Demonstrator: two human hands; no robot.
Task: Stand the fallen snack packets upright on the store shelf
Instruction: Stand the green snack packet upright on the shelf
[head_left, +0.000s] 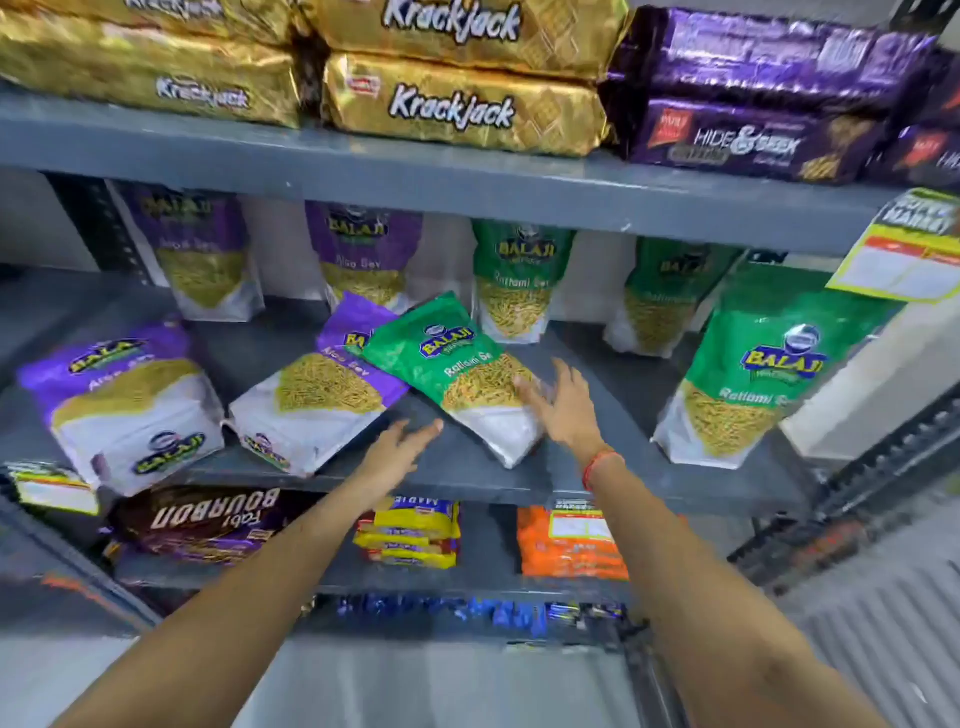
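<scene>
A green Ratlami Sev packet (457, 364) lies flat and slanted on the grey middle shelf (467, 478), overlapping a fallen purple Aloo Sev packet (317, 400). Another purple packet (124, 405) lies fallen at the left. My right hand (563, 405) is open, fingers spread, touching the green packet's right edge. My left hand (400, 447) is open, hovering above the shelf just below the green packet. At the back, two purple packets (208, 254) (363, 254) and two green packets (514, 280) (660, 296) stand upright. A large green packet (753, 374) stands at the right front.
The shelf above holds gold Krackjack packs (457, 104) and purple Hide & Seek packs (748, 140). A yellow price tag (904, 254) hangs at the right. Below are Bourbon biscuits (208, 525), yellow packs (410, 535) and an orange pack (566, 545).
</scene>
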